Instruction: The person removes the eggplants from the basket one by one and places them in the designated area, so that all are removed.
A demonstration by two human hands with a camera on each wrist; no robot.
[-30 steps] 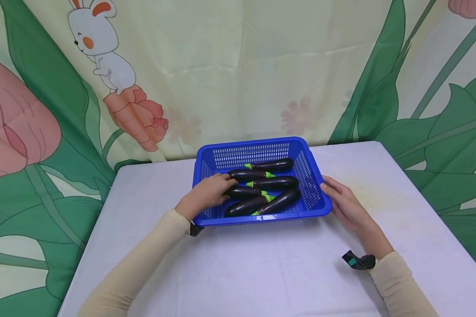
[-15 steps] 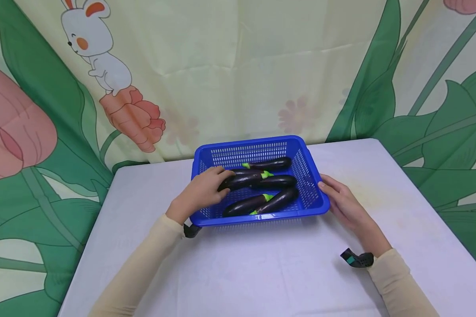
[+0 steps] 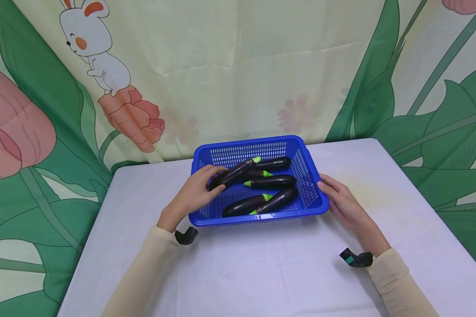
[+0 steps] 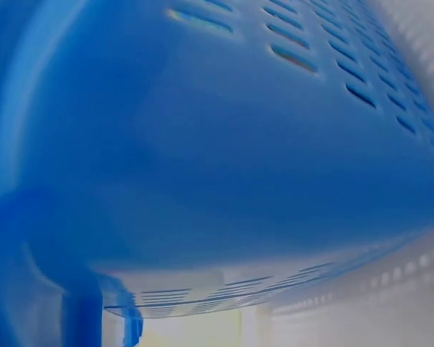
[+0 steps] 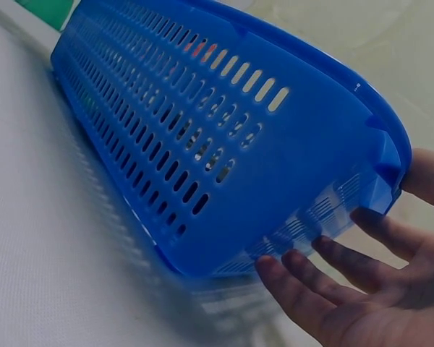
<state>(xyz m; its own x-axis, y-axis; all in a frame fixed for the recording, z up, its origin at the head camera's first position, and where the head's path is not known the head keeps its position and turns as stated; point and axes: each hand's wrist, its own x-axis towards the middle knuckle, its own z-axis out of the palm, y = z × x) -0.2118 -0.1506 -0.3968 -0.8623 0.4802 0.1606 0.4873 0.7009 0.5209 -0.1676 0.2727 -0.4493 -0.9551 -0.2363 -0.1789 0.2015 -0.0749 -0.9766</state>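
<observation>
A blue perforated basket (image 3: 262,216) stands on the table with several dark purple eggplants in it. My left hand (image 3: 194,189) holds one eggplant (image 3: 238,171) by its thick end, over the basket's left side; its green stem points up and to the right. Another eggplant (image 3: 257,174) lies partly hidden beneath it. At the front, two eggplants (image 3: 242,205) touch near their stems. My right hand (image 3: 343,200) grips the basket's right rim, thumb on top. In the right wrist view, its fingers (image 5: 362,267) reach under the rim along the basket wall (image 5: 296,166).
The left wrist view is filled by the basket's outer wall (image 4: 166,159). A white cloth covers the table (image 3: 242,268). Behind the table's back edge hangs a printed curtain (image 3: 206,88) with a rabbit and flowers.
My left hand has lifted one eggplant from among the others, drawn it left and turned its stem upward. The right hand has stayed at the basket's rim.
</observation>
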